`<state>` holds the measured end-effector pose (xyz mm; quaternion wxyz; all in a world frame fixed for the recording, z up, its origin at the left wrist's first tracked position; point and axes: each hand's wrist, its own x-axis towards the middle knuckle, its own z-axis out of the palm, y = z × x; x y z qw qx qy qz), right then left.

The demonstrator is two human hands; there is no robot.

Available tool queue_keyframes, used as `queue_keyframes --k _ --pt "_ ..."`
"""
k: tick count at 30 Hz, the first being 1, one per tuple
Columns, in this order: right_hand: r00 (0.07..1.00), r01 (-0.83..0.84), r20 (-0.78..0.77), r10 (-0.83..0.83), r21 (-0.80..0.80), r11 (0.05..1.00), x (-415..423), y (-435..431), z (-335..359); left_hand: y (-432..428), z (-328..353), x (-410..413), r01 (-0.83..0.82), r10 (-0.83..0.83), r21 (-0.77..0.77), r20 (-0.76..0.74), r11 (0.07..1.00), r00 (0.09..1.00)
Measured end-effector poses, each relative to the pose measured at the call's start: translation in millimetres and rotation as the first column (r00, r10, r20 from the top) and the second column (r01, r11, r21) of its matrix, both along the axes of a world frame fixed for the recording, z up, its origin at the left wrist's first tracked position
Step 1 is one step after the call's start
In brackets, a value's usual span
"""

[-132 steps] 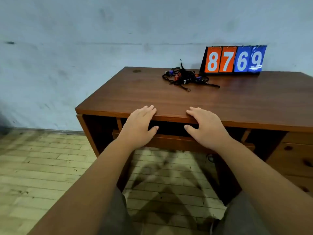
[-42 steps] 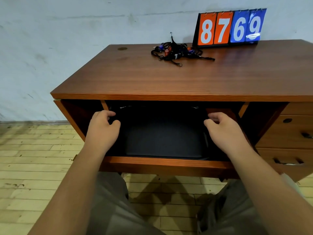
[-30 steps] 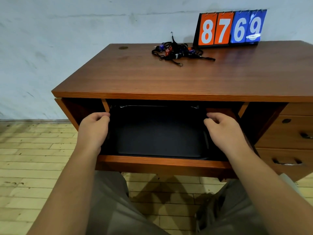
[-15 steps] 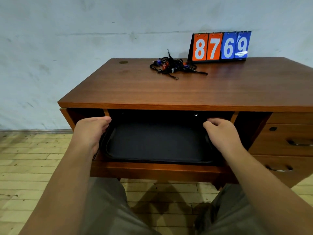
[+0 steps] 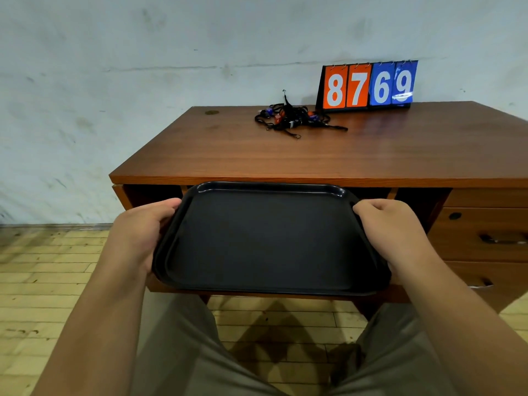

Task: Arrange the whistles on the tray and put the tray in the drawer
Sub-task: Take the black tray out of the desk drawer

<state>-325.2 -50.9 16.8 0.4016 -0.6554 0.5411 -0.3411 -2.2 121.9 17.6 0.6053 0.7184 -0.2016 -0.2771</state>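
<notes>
While my left hand [image 5: 137, 235] grips the black tray [image 5: 268, 244] by its left rim | tray held over open drawer [image 5: 400, 292] | whistles [image 5: 291, 120] tangled at desk [image 5: 257, 155] back | my right hand [image 5: 391, 232] grips right rim

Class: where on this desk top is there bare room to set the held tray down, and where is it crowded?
Bare: the front strip of the desk top, between its front edge and the whistles; also the right part before the scoreboard. Crowded: back middle, whistles beside scoreboard.
</notes>
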Motion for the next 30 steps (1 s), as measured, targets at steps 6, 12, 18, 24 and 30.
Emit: queue_keyframes --k 6,12,18,24,30 --pt "0.997 -0.025 0.068 0.03 -0.067 0.997 -8.2 -4.8 35.2 -3.8 14.7 0.8 -0.038 0.043 -0.094 0.049 0.995 0.998" --pt "0.997 0.006 0.082 0.005 -0.136 0.991 5.3 -41.3 54.5 -41.5 21.9 6.1 -0.162 0.181 -0.144 0.129 0.976 0.975" --pt "0.998 0.022 0.065 -0.015 -0.108 0.994 23.9 -81.8 60.0 -87.8 38.4 17.0 -0.187 0.218 -0.155 0.209 0.97 0.953" --pt "1.0 0.017 -0.001 -0.017 -0.058 0.998 39.0 -127.7 59.4 -138.5 42.2 41.6 -0.127 0.137 -0.166 0.051 0.978 0.989" --pt "0.992 0.026 0.119 -0.039 0.11 0.994 49.9 -168.5 61.2 -173.4 43.6 77.4 -0.081 0.051 -0.219 -0.14 0.972 0.989"
